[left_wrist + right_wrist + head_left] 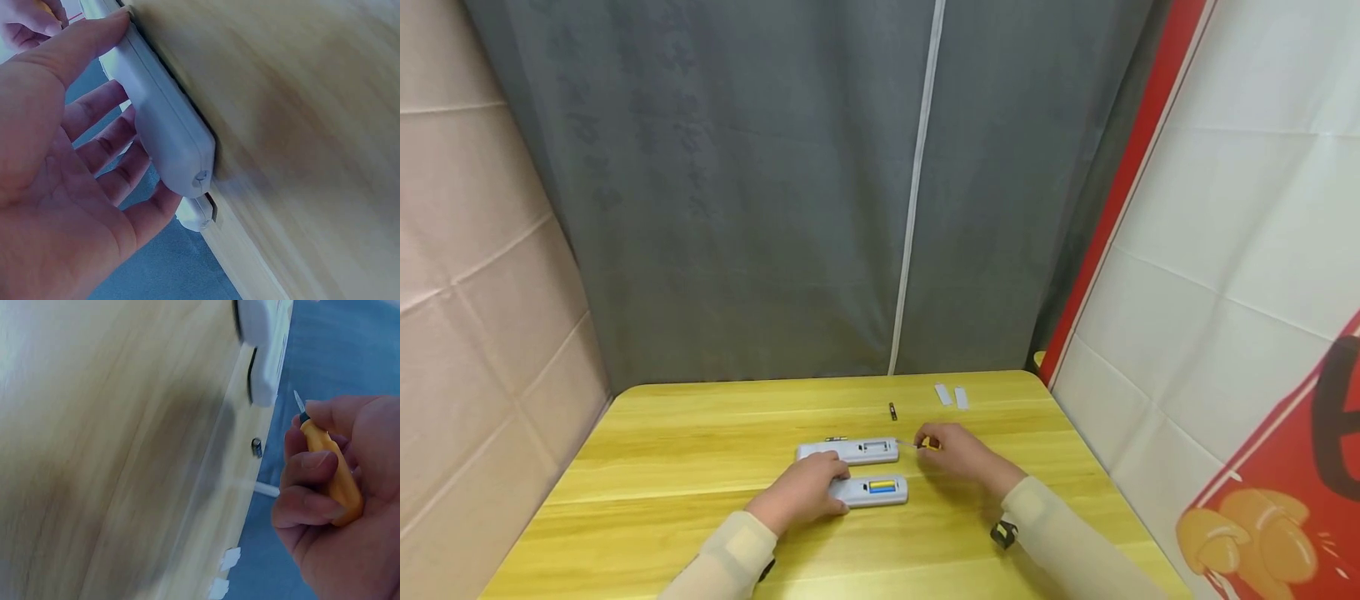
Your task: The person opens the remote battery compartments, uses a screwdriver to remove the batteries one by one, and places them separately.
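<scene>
My left hand (pixel 801 492) grips the left end of the nearer grey remote control (pixel 891 499), thumb on its near side and fingers on its far side. A yellow battery (pixel 882 483) and a blue battery (pixel 882 490) lie in its uncovered compartment. Just behind it a second remote control (pixel 835 453) lies parallel, its battery compartment (pixel 875 447) uncovered and without batteries. My right hand (pixel 961 452) holds a screwdriver (pixel 342 484) by its yellow-orange handle. In the head view, the thin shaft points left, close to the right end of the farther remote; contact cannot be made out.
One dark battery (pixel 892 412) lies behind the remotes; another (pixel 836 438) sits against the farther remote's back edge. Two pale battery covers (pixel 943 394) lie at the back right of the wooden table (pixel 700 425). A grey curtain (pixel 760 208) hangs behind the table.
</scene>
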`<state>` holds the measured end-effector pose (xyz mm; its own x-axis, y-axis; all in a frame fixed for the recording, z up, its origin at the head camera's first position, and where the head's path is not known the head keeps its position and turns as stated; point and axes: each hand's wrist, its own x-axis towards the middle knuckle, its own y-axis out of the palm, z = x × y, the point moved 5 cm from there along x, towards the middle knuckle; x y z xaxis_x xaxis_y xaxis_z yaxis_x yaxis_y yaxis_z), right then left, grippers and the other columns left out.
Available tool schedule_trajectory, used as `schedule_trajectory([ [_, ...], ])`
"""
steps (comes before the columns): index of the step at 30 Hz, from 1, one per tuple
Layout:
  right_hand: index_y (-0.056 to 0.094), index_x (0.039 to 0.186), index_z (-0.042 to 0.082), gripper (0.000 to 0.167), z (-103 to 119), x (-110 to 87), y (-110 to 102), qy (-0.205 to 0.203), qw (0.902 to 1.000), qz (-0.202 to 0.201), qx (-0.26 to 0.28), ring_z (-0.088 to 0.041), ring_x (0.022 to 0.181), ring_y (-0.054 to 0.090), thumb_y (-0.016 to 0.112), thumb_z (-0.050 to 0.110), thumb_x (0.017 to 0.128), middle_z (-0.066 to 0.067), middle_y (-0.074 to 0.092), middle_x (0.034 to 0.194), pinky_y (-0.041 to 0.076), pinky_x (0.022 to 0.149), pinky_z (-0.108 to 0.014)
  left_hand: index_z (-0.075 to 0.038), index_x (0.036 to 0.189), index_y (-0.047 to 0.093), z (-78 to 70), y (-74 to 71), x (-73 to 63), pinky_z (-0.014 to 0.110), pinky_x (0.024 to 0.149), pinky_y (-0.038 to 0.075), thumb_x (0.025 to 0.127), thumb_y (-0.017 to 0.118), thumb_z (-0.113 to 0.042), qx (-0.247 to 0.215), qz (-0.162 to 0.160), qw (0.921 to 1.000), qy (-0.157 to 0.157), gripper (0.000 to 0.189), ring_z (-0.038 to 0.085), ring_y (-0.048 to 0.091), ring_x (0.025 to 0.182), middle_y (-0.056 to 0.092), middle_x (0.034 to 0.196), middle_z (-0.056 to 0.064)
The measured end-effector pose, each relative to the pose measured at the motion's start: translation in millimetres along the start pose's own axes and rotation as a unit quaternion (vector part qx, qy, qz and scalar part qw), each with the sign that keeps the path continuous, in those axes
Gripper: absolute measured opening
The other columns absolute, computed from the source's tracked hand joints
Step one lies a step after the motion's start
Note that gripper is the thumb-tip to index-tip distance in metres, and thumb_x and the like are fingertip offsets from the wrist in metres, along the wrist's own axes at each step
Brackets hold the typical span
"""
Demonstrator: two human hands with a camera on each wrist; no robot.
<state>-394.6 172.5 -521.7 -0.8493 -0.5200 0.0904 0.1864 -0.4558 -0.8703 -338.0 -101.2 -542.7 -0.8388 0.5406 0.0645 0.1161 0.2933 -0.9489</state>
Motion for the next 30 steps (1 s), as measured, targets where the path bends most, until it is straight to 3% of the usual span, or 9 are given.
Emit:
schedule_trajectory([
  [11,0.077,0.123,0.013,0.016,21.7,-3.5,0.7,-0.018,0.9993,0.033,0.006,-0.013,0.087,0.057,0.072,0.020,0.110,0.008,0.066,0.098,0.050,0.078,-0.036,-0.014,0.121,0.078,-1.6,-0.6,-0.9,0.047,0.101,0.056,0.088,0.096,-0.037,-0.001,0.002,1.0000,0.002,0.044,0.023,0.067,0.110,0.070,0.115,-0.001],
  [23,0.081,0.112,0.017,0.008,36.1,-10.5,-7.7,-0.057,0.9920,0.109,-0.028,-0.005,0.091,0.061,0.077,0.016,0.106,0.016,0.073,0.103,0.056,0.087,-0.034,-0.015,0.118,0.078,-1.8,-0.5,-0.3,0.045,0.098,0.056,0.087,0.096,-0.038,0.006,-0.005,1.0000,0.004,0.042,0.020,0.066,0.105,0.069,0.111,-0.003],
  [30,0.085,0.112,0.014,0.010,39.2,-14.2,-6.2,-0.053,0.9888,0.137,-0.025,-0.002,0.089,0.062,0.080,0.014,0.103,0.013,0.076,0.101,0.057,0.087,-0.032,-0.015,0.118,0.078,-2.6,-1.9,-0.8,0.045,0.098,0.056,0.088,0.096,-0.037,0.002,-0.003,1.0000,0.002,0.042,0.020,0.065,0.106,0.069,0.112,-0.003],
])
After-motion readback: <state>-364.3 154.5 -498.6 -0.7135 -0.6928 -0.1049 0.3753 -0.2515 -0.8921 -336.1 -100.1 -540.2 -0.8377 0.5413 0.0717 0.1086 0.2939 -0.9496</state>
